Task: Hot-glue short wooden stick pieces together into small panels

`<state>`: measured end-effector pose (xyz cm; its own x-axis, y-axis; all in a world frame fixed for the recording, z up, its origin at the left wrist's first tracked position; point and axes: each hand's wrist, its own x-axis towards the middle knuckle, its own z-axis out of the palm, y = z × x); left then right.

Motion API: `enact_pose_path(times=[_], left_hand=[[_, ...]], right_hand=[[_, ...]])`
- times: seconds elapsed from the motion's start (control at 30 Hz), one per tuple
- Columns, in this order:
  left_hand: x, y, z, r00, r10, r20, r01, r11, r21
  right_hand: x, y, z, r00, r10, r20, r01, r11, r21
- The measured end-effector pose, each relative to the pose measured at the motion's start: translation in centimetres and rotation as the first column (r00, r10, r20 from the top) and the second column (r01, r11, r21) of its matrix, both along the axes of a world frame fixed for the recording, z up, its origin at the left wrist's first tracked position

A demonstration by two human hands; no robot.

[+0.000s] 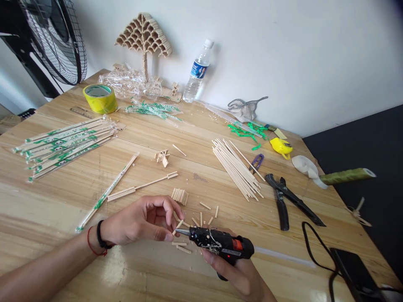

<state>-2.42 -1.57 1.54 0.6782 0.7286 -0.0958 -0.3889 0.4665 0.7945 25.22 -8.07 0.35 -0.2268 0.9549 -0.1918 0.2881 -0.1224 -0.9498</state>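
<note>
A short wooden stick piece [179,225] is pinched between the thumb and fingers of my left hand [147,220]. My right hand [234,272] grips a black hot glue gun [217,242], its metal nozzle pointing left at the stick piece. A clear glue stick [283,255] sticks out of the gun's back end. Several cut stick pieces [184,249] lie under and around the nozzle. Just beyond my left fingers sits a small block of stick pieces [180,196] side by side. A long thin stick assembly [143,186] lies past my left hand.
Wrapped chopsticks [69,144] and yellow tape [100,99] lie left. Loose sticks [236,170], purple snips [256,162] and black cutters [291,199] lie right. A water bottle [198,71] and stick-built tree [143,42] stand by the wall. A black cable [310,247] runs at the right.
</note>
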Motion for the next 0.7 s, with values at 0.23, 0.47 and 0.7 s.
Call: enact_pose_path(times=[0.23, 0.47, 0.7], left_hand=[[-0.16, -0.01, -0.1, 1.0, 0.021, 0.004, -0.021, 1.0, -0.02], [-0.03, 0.04, 0.03, 0.999, 0.045, -0.012, -0.045, 0.999, 0.021], [0.0, -0.1, 0.12, 1.0, 0.027, 0.003, -0.027, 0.999, 0.024]], right_hand=[[0.19, 0.88, 0.44, 0.992, 0.115, -0.053, -0.115, 0.993, 0.0], [0.87, 0.44, -0.28, 0.998, 0.064, -0.017, -0.063, 0.997, 0.052], [0.51, -0.09, -0.3, 1.0, 0.007, -0.019, -0.007, 1.0, 0.008]])
